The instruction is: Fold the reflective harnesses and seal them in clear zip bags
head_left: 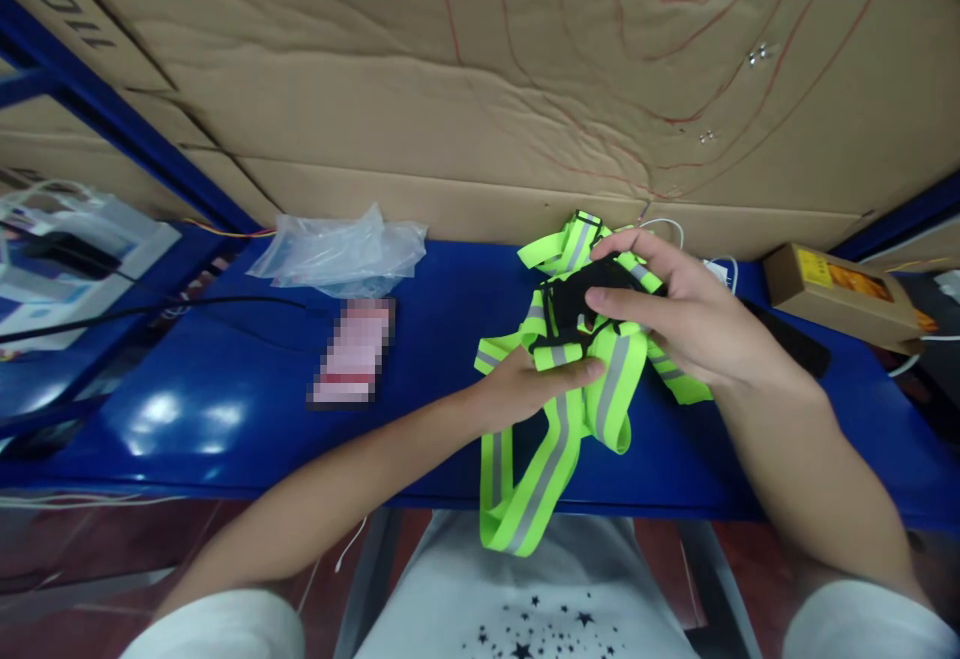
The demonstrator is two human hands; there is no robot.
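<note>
A neon-yellow reflective harness with grey stripes and a black centre piece is held over the blue table. My left hand grips it from the lower left, thumb lying across a yellow strap and the other fingers hidden beneath. From the right, my right hand pinches the black part between thumb and fingers. Looped straps hang below my left hand, past the table's front edge. Another end of the strap, with a black buckle, sticks up at the back near the cardboard wall.
Clear plastic bags lie at the back left, with a phone, its screen blurred, in front of them. A cardboard box and a dark flat object are at right. A black cable crosses the left side. Cardboard rises behind the blue table.
</note>
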